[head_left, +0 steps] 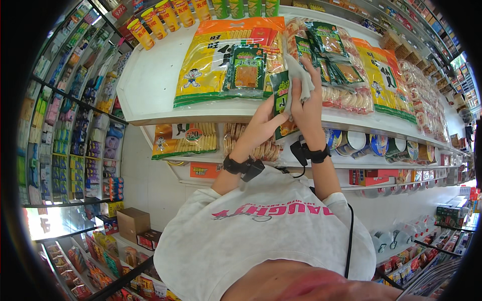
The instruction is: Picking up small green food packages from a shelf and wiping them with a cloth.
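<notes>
Over the front edge of a white shelf, my left hand (pixel 263 122) is closed on the side of a small green snack packet (pixel 280 86) held tilted upright. My right hand (pixel 308 103) grips a pale grey cloth (pixel 299 76) and presses it against the packet's right side, covering part of its front. To the left, a stack of similar green packets (pixel 246 70) lies on a big yellow and orange snack bag (pixel 201 60). Farther right, more green packets (pixel 329 42) lie loosely over see-through bags of round crackers (pixel 346 98).
Yellow cans (pixel 165 15) and green cans (pixel 238 7) line the back of the shelf (pixel 150 90). Another yellow snack bag (pixel 384 83) sits to the right. Lower shelves hold snack bags (pixel 186 138) and round tubs (pixel 351 143). A cardboard box (pixel 133 224) stands at lower left.
</notes>
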Tool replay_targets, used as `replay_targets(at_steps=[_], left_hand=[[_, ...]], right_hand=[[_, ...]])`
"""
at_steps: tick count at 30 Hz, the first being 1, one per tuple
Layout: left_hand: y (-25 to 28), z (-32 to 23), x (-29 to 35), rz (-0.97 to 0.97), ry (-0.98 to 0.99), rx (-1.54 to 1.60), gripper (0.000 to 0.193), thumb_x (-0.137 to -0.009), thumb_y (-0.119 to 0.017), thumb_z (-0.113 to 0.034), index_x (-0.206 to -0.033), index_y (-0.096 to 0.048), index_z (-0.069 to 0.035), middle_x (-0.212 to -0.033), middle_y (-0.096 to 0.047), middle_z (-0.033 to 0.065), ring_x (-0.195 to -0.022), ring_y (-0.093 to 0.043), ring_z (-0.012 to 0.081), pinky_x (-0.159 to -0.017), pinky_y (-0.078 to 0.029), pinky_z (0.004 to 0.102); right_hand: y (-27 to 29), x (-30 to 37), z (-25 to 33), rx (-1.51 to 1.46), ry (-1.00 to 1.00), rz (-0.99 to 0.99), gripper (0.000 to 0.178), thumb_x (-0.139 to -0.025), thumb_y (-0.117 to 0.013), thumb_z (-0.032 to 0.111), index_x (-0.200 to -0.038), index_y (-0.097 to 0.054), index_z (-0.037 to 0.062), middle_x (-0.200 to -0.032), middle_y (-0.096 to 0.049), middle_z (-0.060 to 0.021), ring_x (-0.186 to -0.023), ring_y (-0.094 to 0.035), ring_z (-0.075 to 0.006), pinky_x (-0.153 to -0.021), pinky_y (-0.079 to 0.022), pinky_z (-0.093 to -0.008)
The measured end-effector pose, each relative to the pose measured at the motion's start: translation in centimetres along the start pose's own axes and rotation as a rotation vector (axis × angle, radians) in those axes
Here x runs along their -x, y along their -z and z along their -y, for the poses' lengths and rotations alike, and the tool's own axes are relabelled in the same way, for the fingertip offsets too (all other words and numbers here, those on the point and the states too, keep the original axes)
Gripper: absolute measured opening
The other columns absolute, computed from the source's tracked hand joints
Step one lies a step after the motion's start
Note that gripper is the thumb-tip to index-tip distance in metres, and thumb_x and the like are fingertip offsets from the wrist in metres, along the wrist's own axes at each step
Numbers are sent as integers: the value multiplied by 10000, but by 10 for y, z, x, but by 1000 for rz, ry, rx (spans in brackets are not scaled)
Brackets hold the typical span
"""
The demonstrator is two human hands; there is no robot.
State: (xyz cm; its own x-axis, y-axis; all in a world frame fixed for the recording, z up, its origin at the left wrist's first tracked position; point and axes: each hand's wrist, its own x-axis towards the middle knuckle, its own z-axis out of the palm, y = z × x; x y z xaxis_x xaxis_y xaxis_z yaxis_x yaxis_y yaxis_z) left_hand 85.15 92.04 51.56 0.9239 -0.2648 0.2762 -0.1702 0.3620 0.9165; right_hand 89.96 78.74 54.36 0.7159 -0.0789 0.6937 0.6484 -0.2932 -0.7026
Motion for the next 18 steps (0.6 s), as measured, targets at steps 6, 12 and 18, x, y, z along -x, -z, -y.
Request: replay_targets(at_steps=[6,12,18], left_hand=[[7,3,1,77,48,-382,452,-932,-560,-20,-1375,-478,8,-1304,-588,101,-1174,-549,171,-1035,-431,336],[19,6,-2,224,60,-438,399,-975,-587,-88,-1354,-509,11,-1201,-627,79,-1110,-588,158,-965,-475,327],[-1,-12,0,-26,234,-146,346,-1024,-550,-169,-1333,-534,-13,-1129,-646,75,-1009,-569,139,-908,-472,306]], right_hand=[[9,5,31,166,356,347,467,-818,-636,45,-1284,-617,55,-1308,-604,-152,-1212,-558,-363,-1103,-347,-512],[11,15,3,201,227,283,398,-810,-642,45,-1207,-641,55,-1104,-675,-154,-1114,-593,-362,-1038,-397,-502],[9,14,0,-281,-420,60,303,-965,-557,81,-1242,-603,-32,-1194,-666,-171,-1197,-577,-355,-1054,-389,-499]])
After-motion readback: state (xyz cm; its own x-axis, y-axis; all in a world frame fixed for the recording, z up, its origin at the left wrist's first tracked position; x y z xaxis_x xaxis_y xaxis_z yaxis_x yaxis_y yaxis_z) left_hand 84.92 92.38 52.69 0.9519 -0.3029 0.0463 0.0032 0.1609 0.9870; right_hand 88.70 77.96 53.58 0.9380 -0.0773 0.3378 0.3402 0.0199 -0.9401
